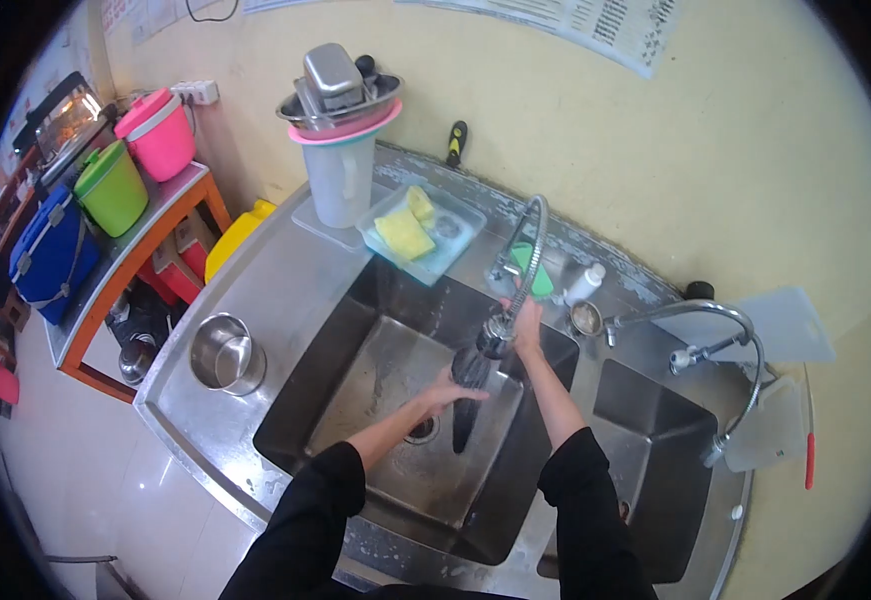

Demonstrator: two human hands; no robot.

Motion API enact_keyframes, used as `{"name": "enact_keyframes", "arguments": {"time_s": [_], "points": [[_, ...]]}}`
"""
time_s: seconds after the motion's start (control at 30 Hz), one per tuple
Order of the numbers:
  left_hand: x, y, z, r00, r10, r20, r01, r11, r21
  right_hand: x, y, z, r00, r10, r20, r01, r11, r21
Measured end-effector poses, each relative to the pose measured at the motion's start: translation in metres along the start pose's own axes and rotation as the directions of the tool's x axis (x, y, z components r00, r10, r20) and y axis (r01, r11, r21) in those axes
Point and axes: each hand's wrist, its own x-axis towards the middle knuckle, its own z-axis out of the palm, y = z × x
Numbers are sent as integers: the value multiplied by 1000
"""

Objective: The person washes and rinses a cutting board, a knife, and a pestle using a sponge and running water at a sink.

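Over the left sink basin (425, 480), my left hand (442, 390) is wrapped round a long dark tapering object (464, 425), whose kind I cannot make out. It hangs nearly upright, narrow end down, directly beneath the spray head (496, 335) of the flexible-hose faucet (543, 235). My right hand (527, 327) is closed on the faucet by the spray head; part of its fingers is hidden behind the hose. A drain (421, 430) lies below my left hand.
A steel pot (227, 355) stands on the left counter. Yellow sponges (405, 233) lie in a tray (443, 265) behind the basin, near a stacked plastic pitcher (335, 185). A second faucet (740, 320) arches over the right basin (655, 410).
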Motion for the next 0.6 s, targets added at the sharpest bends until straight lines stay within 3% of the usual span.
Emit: {"name": "enact_keyframes", "arguments": {"time_s": [0.1,0.2,0.33,0.37,0.4,0.5,0.53,0.57,0.6], "points": [[-13,-1,-5,981,-176,87,189,967,-169,5,18,1,995,-100,30,103,989,-108],[-41,21,-2,926,-337,169,377,813,-444,20,6,-7,980,-186,-73,180,980,-86],[-57,24,-28,871,-354,340,491,618,-613,52,11,-3,977,68,-204,-74,997,-25],[-66,30,-29,906,-358,227,416,650,-636,56,9,-6,968,86,-234,-102,993,-55],[-75,38,-33,905,-367,217,413,626,-662,58,7,-5,959,105,-264,-132,988,-86],[-102,58,-49,897,-417,147,390,590,-707,24,24,11,874,267,-406,-135,936,326],[-112,64,-54,893,-440,91,372,609,-700,-2,58,23,885,248,-394,-229,969,95],[-119,69,-61,889,-457,36,352,631,-691,-44,55,41,864,364,-348,2,690,724],[-125,71,-71,880,-472,52,381,638,-669,-77,-10,45,868,234,-438,69,816,573]]}}
